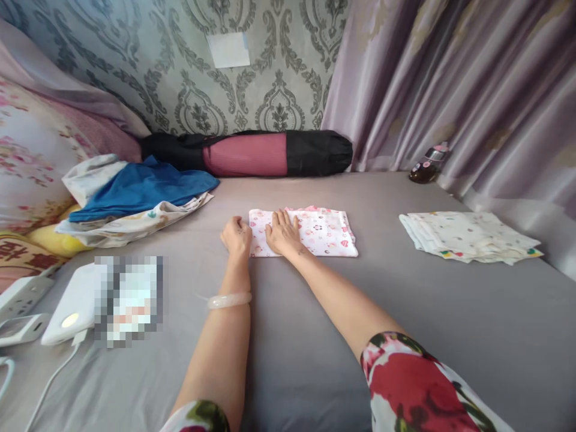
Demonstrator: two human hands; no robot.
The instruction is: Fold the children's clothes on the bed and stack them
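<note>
A folded white cloth with small pink prints (321, 233) lies flat on the grey bed sheet (315, 336) in the middle. My right hand (282, 233) rests flat on its left part, fingers stretched out and close together. My left hand (236, 235) sits at the cloth's left edge, fingers curled under as if pinching that edge; what they hold is hidden. A pale bangle circles my left wrist.
A folded stack of white printed cloths (468, 237) lies at the right. A heap of unfolded clothes with a blue piece (139, 189) sits at the left. A black and pink rolled bag (252, 153) lies along the wall. White chargers (67, 306) and cables are at the near left. A dark bottle (425, 168) stands by the curtain.
</note>
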